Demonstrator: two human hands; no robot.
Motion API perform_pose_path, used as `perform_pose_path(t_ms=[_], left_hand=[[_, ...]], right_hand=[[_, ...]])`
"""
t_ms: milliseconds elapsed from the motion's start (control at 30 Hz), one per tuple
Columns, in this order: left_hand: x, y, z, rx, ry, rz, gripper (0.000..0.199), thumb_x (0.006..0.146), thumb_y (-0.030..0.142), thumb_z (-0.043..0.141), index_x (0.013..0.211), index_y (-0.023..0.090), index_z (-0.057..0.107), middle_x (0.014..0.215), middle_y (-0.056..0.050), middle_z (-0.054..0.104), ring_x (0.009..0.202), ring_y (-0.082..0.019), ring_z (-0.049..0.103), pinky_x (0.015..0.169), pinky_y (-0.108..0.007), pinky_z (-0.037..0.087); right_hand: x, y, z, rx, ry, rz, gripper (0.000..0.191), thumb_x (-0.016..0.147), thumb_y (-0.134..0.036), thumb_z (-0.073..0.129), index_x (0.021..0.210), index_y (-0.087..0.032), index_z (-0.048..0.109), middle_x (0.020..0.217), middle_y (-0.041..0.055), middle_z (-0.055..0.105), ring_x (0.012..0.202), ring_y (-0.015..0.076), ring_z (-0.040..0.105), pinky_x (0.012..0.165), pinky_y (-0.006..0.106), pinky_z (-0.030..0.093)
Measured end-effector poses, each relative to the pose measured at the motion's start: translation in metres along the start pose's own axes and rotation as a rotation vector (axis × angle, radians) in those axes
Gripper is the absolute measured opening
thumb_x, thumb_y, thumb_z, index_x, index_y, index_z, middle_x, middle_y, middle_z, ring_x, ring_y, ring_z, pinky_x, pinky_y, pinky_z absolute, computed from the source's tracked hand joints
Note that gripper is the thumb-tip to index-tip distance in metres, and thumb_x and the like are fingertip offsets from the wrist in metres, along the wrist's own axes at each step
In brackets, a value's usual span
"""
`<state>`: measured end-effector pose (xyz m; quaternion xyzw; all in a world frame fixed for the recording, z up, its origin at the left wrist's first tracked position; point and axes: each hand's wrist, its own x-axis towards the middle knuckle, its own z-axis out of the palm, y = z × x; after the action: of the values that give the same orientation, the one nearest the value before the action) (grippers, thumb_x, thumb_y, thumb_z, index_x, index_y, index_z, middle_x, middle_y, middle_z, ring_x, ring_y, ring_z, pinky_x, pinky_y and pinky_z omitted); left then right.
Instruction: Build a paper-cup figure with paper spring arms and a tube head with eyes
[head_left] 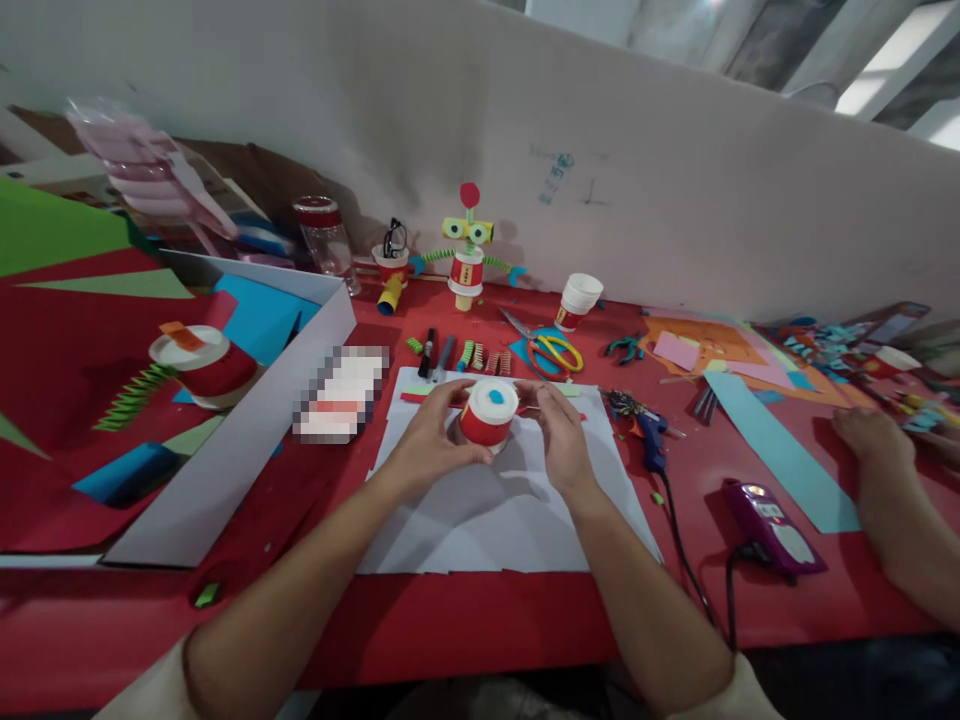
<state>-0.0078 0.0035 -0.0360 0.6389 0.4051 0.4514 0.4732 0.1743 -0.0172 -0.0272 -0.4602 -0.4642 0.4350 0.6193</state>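
Observation:
A red and white paper cup (486, 428) stands upside down over the white paper (480, 530), with a small blue piece (496, 397) on its white top. My left hand (431, 440) is closed round the cup's left side, thumb low at its front. To the right of the cup, my right hand (562, 435) is open with curved fingers and a gap between palm and cup; whether its fingertips touch the cup is unclear. Behind the cup lie thin green and red strips. Folded paper springs (478, 357), a black marker (426, 352) and scissors (551, 350) lie farther back.
A paper-cup robot figure (466, 270) and stacked cups (579, 300) stand near the wall. On the left is a white box (225, 450) with coloured paper. A hot glue gun (651, 435), purple power strip (772, 530) and another person's arm (892, 500) are on the right.

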Motion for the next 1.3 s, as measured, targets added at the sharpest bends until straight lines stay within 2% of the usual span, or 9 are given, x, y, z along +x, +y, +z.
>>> perform_pose_path(t_ms=[167, 333, 567, 667, 733, 833, 1000, 1167, 1300], left_hand=[[0.013, 0.007, -0.027, -0.354, 0.476, -0.068, 0.036, 0.089, 0.056, 0.051, 0.103, 0.024, 0.061, 0.098, -0.004, 0.065, 0.090, -0.018, 0.063, 0.084, -0.033, 0.050], [0.019, 0.009, -0.050, -0.465, 0.738, -0.106, 0.027, 0.085, 0.042, 0.063, 0.070, 0.021, 0.055, 0.072, 0.002, 0.057, 0.067, -0.011, 0.054, 0.070, -0.025, 0.047], [0.014, 0.008, -0.038, -0.436, 0.518, -0.142, 0.051, 0.086, 0.060, 0.056, 0.054, 0.021, 0.059, 0.063, -0.005, 0.062, 0.076, -0.020, 0.062, 0.077, -0.033, 0.051], [0.007, 0.011, -0.029, -0.330, 0.178, -0.137, 0.047, 0.084, 0.064, 0.058, 0.092, 0.020, 0.073, 0.104, -0.011, 0.073, 0.106, -0.027, 0.064, 0.095, -0.039, 0.049], [0.003, 0.014, -0.023, -0.265, -0.037, -0.129, 0.059, 0.075, 0.053, 0.074, 0.125, 0.024, 0.063, 0.134, -0.012, 0.064, 0.125, -0.030, 0.056, 0.103, -0.043, 0.045], [0.000, 0.017, -0.015, -0.144, -0.201, -0.109, 0.084, 0.065, 0.036, 0.082, 0.141, 0.028, 0.047, 0.151, -0.012, 0.049, 0.138, -0.032, 0.045, 0.110, -0.048, 0.040], [-0.002, 0.014, -0.001, -0.032, -0.160, -0.064, 0.077, 0.066, 0.032, 0.079, 0.136, 0.027, 0.049, 0.144, -0.013, 0.055, 0.134, -0.032, 0.050, 0.111, -0.050, 0.039], [-0.002, 0.008, 0.001, -0.057, -0.105, -0.084, 0.094, 0.056, 0.036, 0.087, 0.140, 0.031, 0.045, 0.149, -0.012, 0.046, 0.136, -0.033, 0.046, 0.107, -0.048, 0.042], [0.007, 0.008, -0.010, -0.292, 0.098, -0.123, 0.072, 0.081, 0.070, 0.054, 0.138, 0.026, 0.050, 0.135, -0.013, 0.057, 0.128, -0.029, 0.052, 0.107, -0.047, 0.041]], right_hand=[[0.001, 0.000, -0.001, 0.004, 0.010, 0.013, 0.030, 0.091, -0.047, 0.057, 0.098, -0.025, 0.075, 0.096, 0.0035, 0.073, 0.095, 0.0215, 0.064, 0.082, 0.034, 0.048], [0.001, 0.000, -0.002, 0.009, 0.027, 0.009, 0.029, 0.091, -0.047, 0.058, 0.097, -0.024, 0.075, 0.094, 0.0030, 0.072, 0.090, 0.0201, 0.063, 0.080, 0.033, 0.048], [0.001, -0.001, -0.003, 0.032, 0.019, -0.018, 0.025, 0.090, -0.045, 0.061, 0.094, -0.024, 0.075, 0.093, 0.0030, 0.073, 0.088, 0.0198, 0.065, 0.080, 0.033, 0.049], [0.001, -0.001, -0.003, 0.056, 0.020, -0.017, 0.027, 0.090, -0.046, 0.060, 0.094, -0.024, 0.074, 0.094, 0.0039, 0.073, 0.090, 0.0206, 0.066, 0.081, 0.034, 0.051], [0.001, -0.001, -0.002, 0.074, 0.027, -0.012, 0.028, 0.090, -0.047, 0.060, 0.095, -0.024, 0.074, 0.095, 0.0043, 0.074, 0.090, 0.0209, 0.067, 0.081, 0.035, 0.052], [0.002, -0.002, -0.001, 0.092, 0.041, -0.005, 0.028, 0.089, -0.047, 0.061, 0.094, -0.023, 0.074, 0.094, 0.0045, 0.074, 0.089, 0.0209, 0.067, 0.081, 0.036, 0.053], [0.002, -0.003, -0.001, 0.102, 0.042, -0.005, 0.028, 0.088, -0.047, 0.061, 0.094, -0.024, 0.074, 0.094, 0.0042, 0.074, 0.089, 0.0205, 0.066, 0.083, 0.036, 0.053], [-0.001, -0.006, -0.002, 0.053, 0.016, -0.025, 0.027, 0.090, -0.047, 0.060, 0.097, -0.025, 0.073, 0.098, 0.0044, 0.074, 0.094, 0.0217, 0.066, 0.085, 0.036, 0.051], [-0.001, -0.007, -0.002, 0.019, -0.007, -0.046, 0.028, 0.092, -0.047, 0.057, 0.099, -0.025, 0.072, 0.105, 0.0046, 0.073, 0.095, 0.0215, 0.065, 0.085, 0.035, 0.051]])
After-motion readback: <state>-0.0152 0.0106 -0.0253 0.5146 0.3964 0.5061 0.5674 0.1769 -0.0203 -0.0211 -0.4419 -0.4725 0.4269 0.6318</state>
